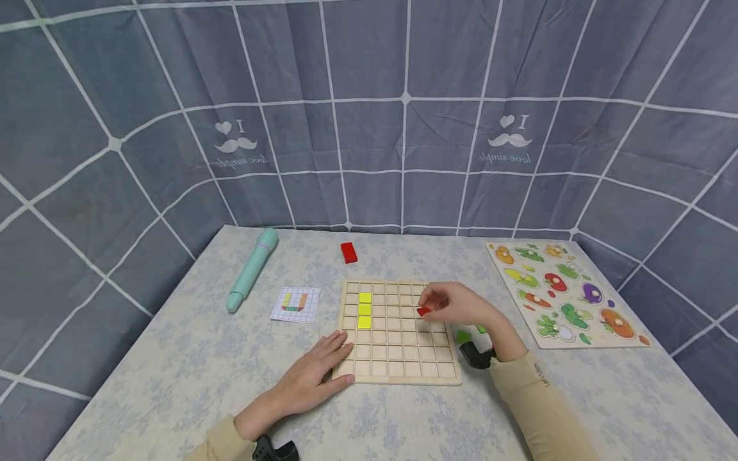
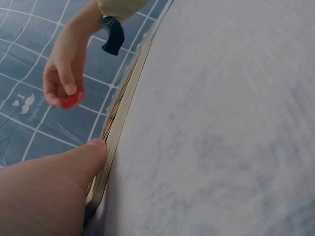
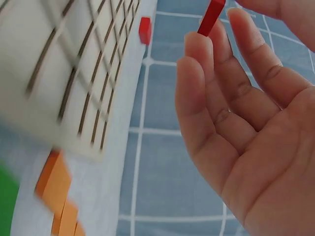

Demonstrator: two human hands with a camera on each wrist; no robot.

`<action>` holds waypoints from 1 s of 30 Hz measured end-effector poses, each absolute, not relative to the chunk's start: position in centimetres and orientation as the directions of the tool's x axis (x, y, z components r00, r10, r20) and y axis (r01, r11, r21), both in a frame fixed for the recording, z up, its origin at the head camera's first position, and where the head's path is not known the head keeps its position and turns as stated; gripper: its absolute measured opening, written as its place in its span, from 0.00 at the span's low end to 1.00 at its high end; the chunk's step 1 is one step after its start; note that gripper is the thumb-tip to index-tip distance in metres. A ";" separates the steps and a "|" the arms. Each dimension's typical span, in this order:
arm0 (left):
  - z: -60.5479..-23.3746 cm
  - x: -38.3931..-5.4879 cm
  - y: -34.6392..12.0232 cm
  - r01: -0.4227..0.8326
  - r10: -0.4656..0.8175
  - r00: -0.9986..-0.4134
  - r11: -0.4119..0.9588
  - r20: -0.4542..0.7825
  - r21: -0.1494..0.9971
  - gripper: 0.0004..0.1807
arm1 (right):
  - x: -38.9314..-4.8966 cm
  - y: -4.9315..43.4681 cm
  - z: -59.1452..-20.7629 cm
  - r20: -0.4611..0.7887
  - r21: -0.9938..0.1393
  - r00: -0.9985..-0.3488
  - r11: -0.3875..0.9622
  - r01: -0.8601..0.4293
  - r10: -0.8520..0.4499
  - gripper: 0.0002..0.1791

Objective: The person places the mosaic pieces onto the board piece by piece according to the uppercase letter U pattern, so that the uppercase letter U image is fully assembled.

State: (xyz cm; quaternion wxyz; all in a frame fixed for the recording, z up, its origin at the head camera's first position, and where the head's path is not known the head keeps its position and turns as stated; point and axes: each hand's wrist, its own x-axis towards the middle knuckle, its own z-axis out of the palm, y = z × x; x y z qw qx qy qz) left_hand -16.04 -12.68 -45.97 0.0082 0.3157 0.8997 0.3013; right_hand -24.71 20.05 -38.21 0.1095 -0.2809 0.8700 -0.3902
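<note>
A wooden grid board lies flat on the table. Three yellow tiles fill a short column in its upper left part. My left hand rests on the board's left edge with fingers stretched out; its thumb lies at the wooden rim in the left wrist view. Above the right half of the board, my right hand pinches a small red tile between thumb and fingertips. That tile shows near the top of the right wrist view, held clear of the board.
A red block lies behind the board. Green pieces and orange pieces lie at its right side. To the left are a pattern card and a teal cylinder. A vegetable puzzle board occupies the right.
</note>
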 end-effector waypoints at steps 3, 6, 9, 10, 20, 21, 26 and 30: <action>-45.9 -16.0 -12.7 0.562 0.572 -0.801 0.620 0.175 0.548 0.35 | -25.0 18.8 -38.0 0.043 -0.749 -0.808 0.517 -0.415 -0.587 0.09; -45.9 -16.0 -12.6 0.558 0.569 -0.804 0.622 0.172 0.549 0.34 | -25.3 17.5 -38.0 0.047 -0.757 -0.799 0.501 -0.420 -0.600 0.10; -45.9 -16.0 -12.6 0.557 0.568 -0.805 0.627 0.170 0.545 0.34 | -25.6 16.3 -38.0 0.046 -0.762 -0.790 0.490 -0.424 -0.611 0.10; -45.9 -16.0 -12.6 0.555 0.568 -0.806 0.628 0.167 0.545 0.34 | -25.7 15.9 -38.0 0.046 -0.762 -0.788 0.489 -0.425 -0.614 0.10; -45.8 -16.1 -12.6 0.553 0.572 -0.806 0.635 0.153 0.539 0.35 | -26.1 12.8 -39.3 0.021 -0.758 -0.769 0.491 -0.429 -0.639 0.09; -45.8 -16.1 -12.6 0.554 0.572 -0.805 0.635 0.154 0.539 0.35 | -26.1 12.5 -39.5 0.018 -0.755 -0.769 0.495 -0.429 -0.639 0.09; -45.9 -16.1 -12.6 0.553 0.572 -0.806 0.635 0.152 0.540 0.35 | -26.2 11.5 -39.9 0.000 -0.755 -0.785 0.514 -0.406 -0.620 0.08; -45.9 -16.1 -12.6 0.556 0.572 -0.805 0.634 0.157 0.538 0.35 | -26.1 11.0 -40.3 -0.016 -0.758 -0.801 0.531 -0.380 -0.598 0.08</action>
